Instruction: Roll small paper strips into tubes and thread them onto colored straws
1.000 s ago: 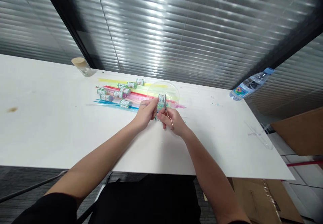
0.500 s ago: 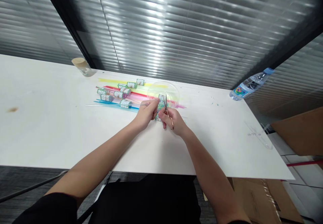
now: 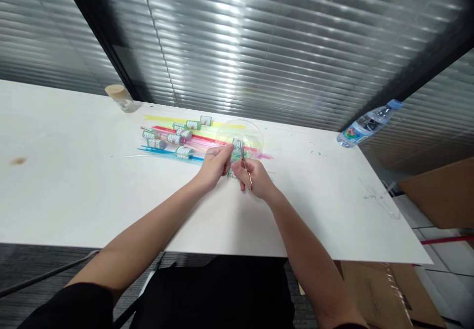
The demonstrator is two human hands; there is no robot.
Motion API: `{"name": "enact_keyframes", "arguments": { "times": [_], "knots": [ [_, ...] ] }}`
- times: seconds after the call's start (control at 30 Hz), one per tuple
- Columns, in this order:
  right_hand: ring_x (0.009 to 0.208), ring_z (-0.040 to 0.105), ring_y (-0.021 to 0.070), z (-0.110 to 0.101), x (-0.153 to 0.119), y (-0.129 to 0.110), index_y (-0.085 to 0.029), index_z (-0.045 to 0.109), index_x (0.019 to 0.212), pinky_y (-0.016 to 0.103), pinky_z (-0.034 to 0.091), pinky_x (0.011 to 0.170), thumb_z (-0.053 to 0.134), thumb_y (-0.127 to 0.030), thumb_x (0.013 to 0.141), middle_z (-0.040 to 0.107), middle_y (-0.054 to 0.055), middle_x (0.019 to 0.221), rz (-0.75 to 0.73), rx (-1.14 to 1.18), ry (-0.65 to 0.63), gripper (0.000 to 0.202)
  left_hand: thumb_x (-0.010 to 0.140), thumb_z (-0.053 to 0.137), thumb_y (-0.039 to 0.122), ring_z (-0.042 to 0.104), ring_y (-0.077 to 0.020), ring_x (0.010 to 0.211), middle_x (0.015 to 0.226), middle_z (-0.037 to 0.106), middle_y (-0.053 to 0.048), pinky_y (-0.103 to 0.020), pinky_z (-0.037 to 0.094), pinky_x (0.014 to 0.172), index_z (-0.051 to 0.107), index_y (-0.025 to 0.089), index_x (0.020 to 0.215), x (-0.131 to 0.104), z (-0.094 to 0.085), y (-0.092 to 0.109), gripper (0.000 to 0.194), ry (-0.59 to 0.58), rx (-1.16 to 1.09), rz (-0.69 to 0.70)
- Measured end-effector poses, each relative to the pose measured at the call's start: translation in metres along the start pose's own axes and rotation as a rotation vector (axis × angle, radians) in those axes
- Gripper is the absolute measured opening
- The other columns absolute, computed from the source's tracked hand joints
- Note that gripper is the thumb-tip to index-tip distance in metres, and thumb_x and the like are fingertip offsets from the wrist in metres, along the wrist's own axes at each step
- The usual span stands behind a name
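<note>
My left hand point(image 3: 215, 165) is closed in a pinch at the near side of a clear round bowl point(image 3: 261, 139). A thin pale plastic straw point(image 3: 148, 156) runs in from the left to this hand; its tip at the fingers is too small to make out. My right hand point(image 3: 255, 177) grips a pair of scissors point(image 3: 242, 156) with copper-coloured handles, blades pointing up and away over the bowl. Small green and blue bits point(image 3: 240, 155) lie in the bowl. Bundles of coloured plastic straws point(image 3: 207, 139) with paper wraps point(image 3: 184, 152) lie behind and left of my hands, partly under the bowl.
A jar with a tan lid point(image 3: 116, 92) stands at the back left. A water bottle point(image 3: 365, 126) is at the back right. Clear plastic wrapping point(image 3: 381, 200) lies by the right edge of the white table point(image 3: 314, 210). Blinds rise behind; cardboard boxes point(image 3: 374, 289) are below right.
The scissors have tilted slightly left in my right hand, and their blades look closer together. My left hand has hardly moved.
</note>
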State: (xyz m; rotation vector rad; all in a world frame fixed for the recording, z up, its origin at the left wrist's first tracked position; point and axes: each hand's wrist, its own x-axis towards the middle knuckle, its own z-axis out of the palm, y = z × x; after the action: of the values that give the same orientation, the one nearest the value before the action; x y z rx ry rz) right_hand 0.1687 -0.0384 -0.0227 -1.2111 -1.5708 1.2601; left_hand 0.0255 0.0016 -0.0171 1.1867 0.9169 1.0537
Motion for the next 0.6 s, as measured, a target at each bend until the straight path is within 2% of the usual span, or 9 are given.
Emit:
{"name": "enact_keyframes", "arguments": {
  "times": [0.6],
  "knots": [
    [0.044,0.044,0.0104,-0.0010,0.0008,0.0002,-0.021,0.048,0.071,0.026,0.034,0.048,0.064,-0.063,0.079,0.045,-0.007,0.048,0.000,0.044,-0.014,0.046,0.081,0.061,0.044,0.028,-0.0049,0.037,0.038,0.032,0.005,-0.022,0.021,0.040,0.035,0.018,0.046,0.0012,-0.0021,-0.0004,0.051,-0.009,0.005,-0.001]
  ]
}}
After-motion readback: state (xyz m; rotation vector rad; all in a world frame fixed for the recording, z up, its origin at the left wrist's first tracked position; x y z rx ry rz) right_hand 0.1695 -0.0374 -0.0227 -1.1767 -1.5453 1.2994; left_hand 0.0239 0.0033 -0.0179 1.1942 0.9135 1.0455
